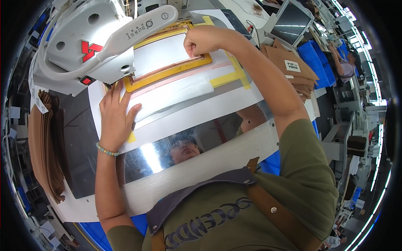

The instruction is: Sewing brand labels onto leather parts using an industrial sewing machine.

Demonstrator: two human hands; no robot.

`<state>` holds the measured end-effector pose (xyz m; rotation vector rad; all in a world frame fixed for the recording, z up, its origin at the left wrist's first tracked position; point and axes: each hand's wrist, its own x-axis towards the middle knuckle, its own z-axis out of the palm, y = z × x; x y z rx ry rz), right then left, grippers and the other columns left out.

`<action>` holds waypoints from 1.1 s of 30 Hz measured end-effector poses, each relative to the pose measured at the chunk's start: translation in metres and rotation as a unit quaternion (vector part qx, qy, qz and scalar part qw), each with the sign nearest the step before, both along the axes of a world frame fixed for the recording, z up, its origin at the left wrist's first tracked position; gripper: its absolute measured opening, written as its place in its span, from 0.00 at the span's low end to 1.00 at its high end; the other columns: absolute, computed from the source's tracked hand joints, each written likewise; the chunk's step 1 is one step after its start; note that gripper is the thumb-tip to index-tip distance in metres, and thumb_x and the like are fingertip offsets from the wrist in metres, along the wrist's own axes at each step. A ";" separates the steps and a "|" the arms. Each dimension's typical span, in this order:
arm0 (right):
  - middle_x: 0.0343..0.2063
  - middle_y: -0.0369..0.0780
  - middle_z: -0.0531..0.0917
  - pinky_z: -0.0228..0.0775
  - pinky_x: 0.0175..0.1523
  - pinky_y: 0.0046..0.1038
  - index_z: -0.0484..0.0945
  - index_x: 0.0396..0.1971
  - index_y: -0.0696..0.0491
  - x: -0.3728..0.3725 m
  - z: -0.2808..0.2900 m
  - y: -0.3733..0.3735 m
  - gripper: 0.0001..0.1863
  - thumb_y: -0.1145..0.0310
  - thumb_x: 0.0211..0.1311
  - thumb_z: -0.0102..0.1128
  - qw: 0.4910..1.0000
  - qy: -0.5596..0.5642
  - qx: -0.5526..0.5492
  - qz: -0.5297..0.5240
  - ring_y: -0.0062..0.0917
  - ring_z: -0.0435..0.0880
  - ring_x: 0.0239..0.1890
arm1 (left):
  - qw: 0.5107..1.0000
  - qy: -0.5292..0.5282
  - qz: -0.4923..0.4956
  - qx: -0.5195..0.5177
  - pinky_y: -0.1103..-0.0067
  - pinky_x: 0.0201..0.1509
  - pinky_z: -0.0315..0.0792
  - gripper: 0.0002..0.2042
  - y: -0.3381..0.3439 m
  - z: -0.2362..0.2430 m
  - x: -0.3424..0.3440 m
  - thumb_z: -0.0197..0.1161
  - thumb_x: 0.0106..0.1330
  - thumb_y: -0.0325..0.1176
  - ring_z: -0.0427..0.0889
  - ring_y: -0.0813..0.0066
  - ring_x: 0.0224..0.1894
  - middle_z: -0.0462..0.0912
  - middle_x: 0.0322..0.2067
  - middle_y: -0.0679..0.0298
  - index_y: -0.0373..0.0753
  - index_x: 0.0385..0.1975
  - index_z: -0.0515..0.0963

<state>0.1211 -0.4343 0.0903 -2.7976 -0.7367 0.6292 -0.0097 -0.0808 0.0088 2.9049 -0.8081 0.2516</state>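
Note:
A yellow rectangular frame template (pixel 169 73) with a brown inner edge lies on white sheeting under the machine head. Inside it shows a white panel (pixel 157 54). My left hand (pixel 114 115) rests flat with fingers spread, its fingertips by the frame's near left corner. At the frame's right end, my right hand (pixel 203 41) is closed with its knuckles up and its fingertips down near the inner edge. Whatever its fingers pinch is hidden. Yellow tape (pixel 228 78) and a clear plastic strip (pixel 178 99) lie on the near side of the frame.
The sewing machine head (pixel 69 50) and a white lamp arm (pixel 134 33) overhang the left side. Brown pieces are stacked at left (pixel 44 146) and right (pixel 289 69). Beyond stand blue bins (pixel 316 62) and a monitor (pixel 289 23). A shiny metal plate (pixel 209 140) runs along the front.

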 end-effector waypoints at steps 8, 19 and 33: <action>0.30 0.41 0.88 0.79 0.47 0.36 0.88 0.29 0.55 -0.008 0.005 0.007 0.07 0.81 0.58 0.61 0.997 -0.048 0.045 0.051 0.36 0.88 0.39 | 1.000 -0.004 0.001 -0.022 0.57 0.81 0.51 0.29 -0.002 0.002 -0.002 0.52 0.81 0.51 0.56 0.47 0.82 0.62 0.79 0.50 0.39 0.73 0.72; 0.34 0.42 0.88 0.75 0.57 0.40 0.87 0.29 0.55 -0.010 -0.013 0.031 0.11 0.71 0.66 0.56 0.965 -0.223 0.097 0.097 0.38 0.84 0.47 | 0.999 -0.006 -0.001 -0.033 0.56 0.80 0.52 0.29 0.001 -0.001 0.000 0.54 0.80 0.53 0.58 0.45 0.81 0.64 0.79 0.50 0.38 0.71 0.74; 0.52 0.43 0.87 0.75 0.64 0.30 0.79 0.61 0.58 -0.037 -0.040 0.081 0.21 0.77 0.69 0.52 0.939 0.003 0.343 -0.039 0.26 0.83 0.59 | 0.994 -0.062 0.022 -0.089 0.60 0.75 0.66 0.30 0.039 0.019 -0.006 0.63 0.75 0.51 0.71 0.48 0.73 0.75 0.69 0.49 0.35 0.68 0.74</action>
